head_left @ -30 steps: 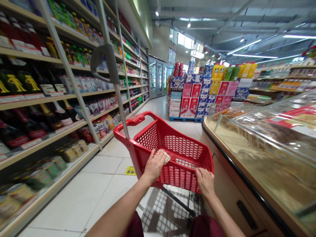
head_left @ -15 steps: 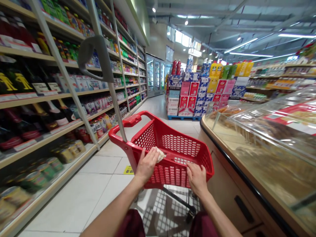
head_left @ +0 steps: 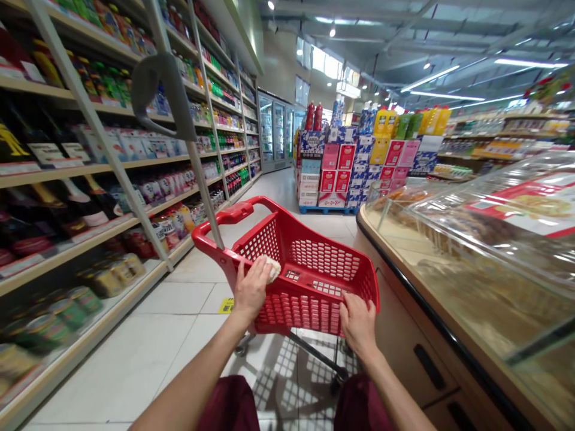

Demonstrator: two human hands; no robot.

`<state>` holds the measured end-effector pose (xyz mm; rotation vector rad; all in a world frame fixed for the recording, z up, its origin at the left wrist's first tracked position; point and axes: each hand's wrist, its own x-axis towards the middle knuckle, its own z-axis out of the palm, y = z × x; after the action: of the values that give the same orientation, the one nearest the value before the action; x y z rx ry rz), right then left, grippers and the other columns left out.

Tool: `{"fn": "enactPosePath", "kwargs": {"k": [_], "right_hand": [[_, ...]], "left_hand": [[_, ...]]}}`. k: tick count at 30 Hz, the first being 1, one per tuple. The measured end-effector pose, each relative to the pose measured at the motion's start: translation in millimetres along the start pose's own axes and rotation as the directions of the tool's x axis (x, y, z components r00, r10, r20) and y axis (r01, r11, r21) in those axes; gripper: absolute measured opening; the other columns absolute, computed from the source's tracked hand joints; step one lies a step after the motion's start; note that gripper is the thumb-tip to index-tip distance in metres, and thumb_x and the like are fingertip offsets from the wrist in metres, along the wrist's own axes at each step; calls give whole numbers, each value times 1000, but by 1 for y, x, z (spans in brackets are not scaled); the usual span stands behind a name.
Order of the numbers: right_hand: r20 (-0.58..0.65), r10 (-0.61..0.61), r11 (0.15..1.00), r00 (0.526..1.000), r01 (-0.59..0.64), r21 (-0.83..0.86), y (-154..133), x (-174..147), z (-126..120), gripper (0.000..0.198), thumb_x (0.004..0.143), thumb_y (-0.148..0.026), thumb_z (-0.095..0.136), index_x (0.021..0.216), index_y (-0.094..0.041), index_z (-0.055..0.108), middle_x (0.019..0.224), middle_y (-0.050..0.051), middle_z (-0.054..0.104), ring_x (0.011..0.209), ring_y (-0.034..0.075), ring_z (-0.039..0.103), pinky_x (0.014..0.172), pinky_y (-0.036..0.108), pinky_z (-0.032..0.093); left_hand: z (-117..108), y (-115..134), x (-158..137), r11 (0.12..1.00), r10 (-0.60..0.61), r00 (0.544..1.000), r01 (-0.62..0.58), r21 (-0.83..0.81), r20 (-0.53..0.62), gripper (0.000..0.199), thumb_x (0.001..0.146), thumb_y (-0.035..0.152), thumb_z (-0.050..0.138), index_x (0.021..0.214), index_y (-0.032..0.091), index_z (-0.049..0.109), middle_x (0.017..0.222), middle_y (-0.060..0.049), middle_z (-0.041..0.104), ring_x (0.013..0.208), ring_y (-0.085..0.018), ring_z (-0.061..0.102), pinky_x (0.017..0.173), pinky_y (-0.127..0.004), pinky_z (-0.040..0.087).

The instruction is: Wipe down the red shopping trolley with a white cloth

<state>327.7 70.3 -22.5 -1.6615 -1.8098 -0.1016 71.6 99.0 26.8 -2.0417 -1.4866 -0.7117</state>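
L hand (head_left: 251,293): fingers closed on wht cloth (head_left: 273,269), near rim (head_left: 309,290) of red cart (head_left: 300,312), left. R hand (head_left: 359,320): fingers gripping rim, right. Far rim (head_left: 321,236) w/o cloth; amt done unclear.

We're up on the wearer's head, peering forward and down, over the left hand (head_left: 251,288) and right hand (head_left: 359,323), onto the red cart (head_left: 305,270) close below, then far off to glass-door coolers (head_left: 279,129)!
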Motion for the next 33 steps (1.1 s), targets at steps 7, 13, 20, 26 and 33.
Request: {"fn": "enactPosePath", "kwargs": {"k": [7,13,20,26,33], "right_hand": [[-18,-77,996,997,78,49,-1,1,6,34,83,-26,31,102,-19,58,101,8,62,96,20,52,94,47,18],[-50,-23,988,998,31,148,7,3,5,32,82,-29,32,89,-20,62,90,5,66,86,18,55,87,38,24],[-63,2,985,998,9,174,5,5,1,34,81,-31,32,85,-20,63,84,5,66,80,18,55,82,35,25],[-53,-9,981,999,19,191,10,4,-3,32,80,-30,33,85,-19,63,83,4,66,79,17,56,81,34,26],[-51,6,982,999,4,188,11,4,-3,34,80,-30,32,84,-20,64,83,4,66,79,18,56,81,35,27]], "left_hand": [[22,59,-1,957,287,956,-282,-71,64,33,83,16,34,110,20,51,120,-6,54,116,-16,43,105,-42,17],[4,-9,11,1000,-23,1000,23,5,16,37,80,9,31,110,17,52,121,-11,52,115,-21,44,102,-50,16],[23,54,0,961,268,963,-264,-86,36,33,83,16,35,111,21,51,122,-4,52,118,-15,41,105,-41,15],[-2,-11,8,1000,-15,1000,15,-18,-17,36,83,10,29,111,18,50,122,-8,52,115,-19,44,104,-49,11],[8,32,-4,963,268,963,-267,-26,36,34,83,15,34,112,23,50,124,-4,50,119,-15,39,106,-42,12]]}}
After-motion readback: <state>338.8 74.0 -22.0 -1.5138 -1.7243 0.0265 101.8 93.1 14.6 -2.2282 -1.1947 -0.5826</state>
